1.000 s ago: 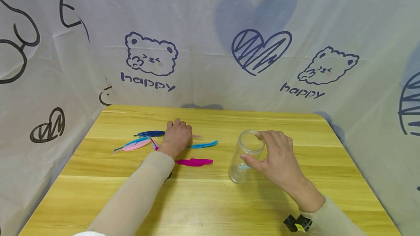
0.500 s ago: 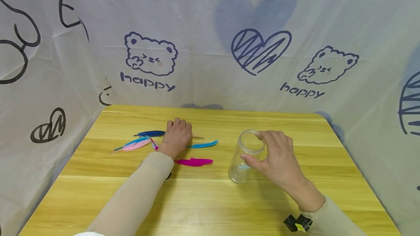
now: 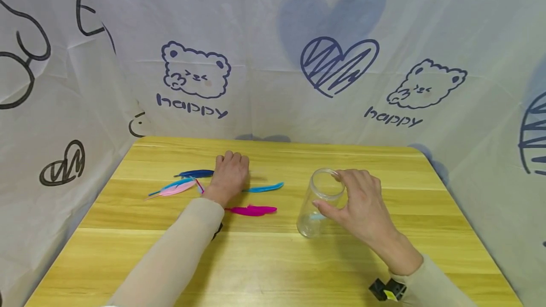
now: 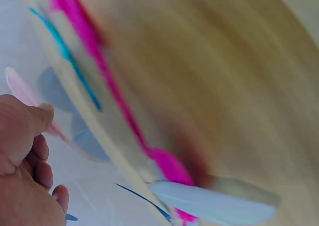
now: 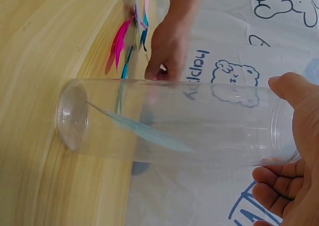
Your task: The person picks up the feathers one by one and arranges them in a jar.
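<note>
The left hand [image 3: 229, 178] is pinching a pink feather [image 4: 21, 86]; the head view is hiding this grip. The right hand [image 3: 364, 205] is grasping the jar [image 3: 308, 212], upright on the table [image 3: 273, 264]; the right wrist view is resolving a pale-blue feather [image 5: 149, 134] leaning inside.

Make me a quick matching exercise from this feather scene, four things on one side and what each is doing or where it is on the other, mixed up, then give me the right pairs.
Column one
1. Left hand
2. Right hand
3. Clear jar
4. Dark blue feather

Column two
A. Has a pale blue feather inside
B. Lies on the table
C. Pinches a pink feather
D. Grips the jar near its mouth

Right pairs: 1-C, 2-D, 3-A, 4-B
</note>
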{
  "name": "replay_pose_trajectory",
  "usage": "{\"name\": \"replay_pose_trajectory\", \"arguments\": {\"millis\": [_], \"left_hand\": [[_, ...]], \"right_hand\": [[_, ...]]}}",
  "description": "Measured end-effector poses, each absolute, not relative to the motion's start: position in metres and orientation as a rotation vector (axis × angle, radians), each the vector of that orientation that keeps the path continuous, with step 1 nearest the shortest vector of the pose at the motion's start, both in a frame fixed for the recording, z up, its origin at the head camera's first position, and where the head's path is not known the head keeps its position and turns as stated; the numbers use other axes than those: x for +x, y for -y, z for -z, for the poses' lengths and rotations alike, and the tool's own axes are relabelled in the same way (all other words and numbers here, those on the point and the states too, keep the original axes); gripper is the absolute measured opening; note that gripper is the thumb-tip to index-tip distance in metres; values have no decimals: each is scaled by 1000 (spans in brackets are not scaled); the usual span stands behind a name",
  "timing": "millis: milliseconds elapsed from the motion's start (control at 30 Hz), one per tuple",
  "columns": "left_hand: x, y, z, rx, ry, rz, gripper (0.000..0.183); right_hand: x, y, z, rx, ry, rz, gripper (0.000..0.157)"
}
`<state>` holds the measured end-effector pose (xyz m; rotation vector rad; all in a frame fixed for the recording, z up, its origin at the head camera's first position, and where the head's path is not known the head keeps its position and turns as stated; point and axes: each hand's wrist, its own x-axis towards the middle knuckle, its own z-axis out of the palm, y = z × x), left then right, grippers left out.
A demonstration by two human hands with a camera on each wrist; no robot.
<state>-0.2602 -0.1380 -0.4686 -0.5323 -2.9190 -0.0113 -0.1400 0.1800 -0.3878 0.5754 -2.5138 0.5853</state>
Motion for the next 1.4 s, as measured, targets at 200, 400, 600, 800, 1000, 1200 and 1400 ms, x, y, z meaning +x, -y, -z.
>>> {"name": "replay_pose_trajectory", "arguments": {"millis": [200, 400, 600, 800, 1000, 1200, 1400], "left_hand": [[-257, 132, 457, -554, 2782, 172, 19], [-256, 126, 444, -598, 2669, 203, 18], [-249, 122, 429, -629, 2615, 200, 19], [-243, 117, 416, -661, 2582, 229, 18], [-237, 113, 404, -690, 2514, 234, 17], [-231, 109, 385, -662, 2574, 308, 17], [-224, 103, 367, -657, 2629, 405, 17]], "right_hand": [[-139, -180, 387, 576, 2512, -579, 66], [-140, -180, 387, 573, 2514, -580, 66], [-140, -180, 388, 575, 2514, -576, 66], [-140, -180, 388, 573, 2516, -575, 66], [-141, -180, 389, 581, 2504, -573, 66], [-141, -180, 389, 596, 2489, -576, 65], [-141, -179, 389, 590, 2498, -576, 66]]}}
